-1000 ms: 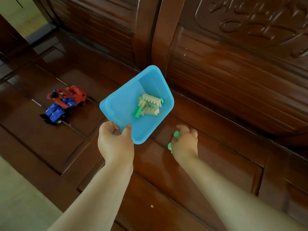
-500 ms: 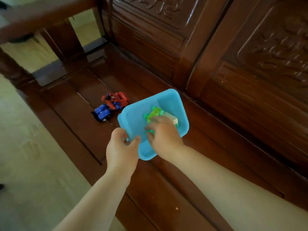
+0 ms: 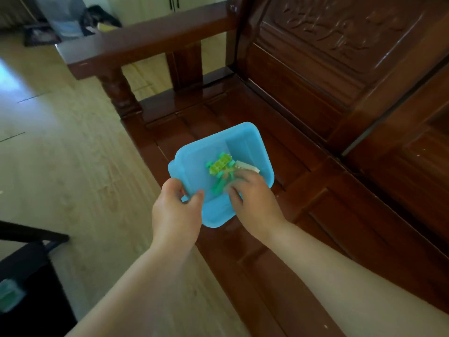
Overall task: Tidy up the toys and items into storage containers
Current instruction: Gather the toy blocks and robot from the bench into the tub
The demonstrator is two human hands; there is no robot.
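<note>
A light blue plastic tub (image 3: 245, 144) is held above the seat of a dark wooden bench (image 3: 315, 203). My left hand (image 3: 176, 212) grips its near left rim between thumb and fingers. Inside lie several green and cream toy bricks (image 3: 222, 165). My right hand (image 3: 252, 203) reaches over the near rim into the tub, fingers spread and blurred above the bricks, with nothing clearly held. The red and blue robot toy is out of sight, possibly hidden behind the tub.
The bench's carved backrest (image 3: 340, 45) rises at the right and its armrest (image 3: 150, 42) crosses the top. Pale wooden floor (image 3: 60, 154) lies to the left. A dark piece of furniture (image 3: 29, 276) stands at the lower left, bags (image 3: 63, 20) at the far top left.
My right hand brought a green piece from the seat into the tub and now has its fingers spread. The view swung left; the robot toy is no longer visible.
</note>
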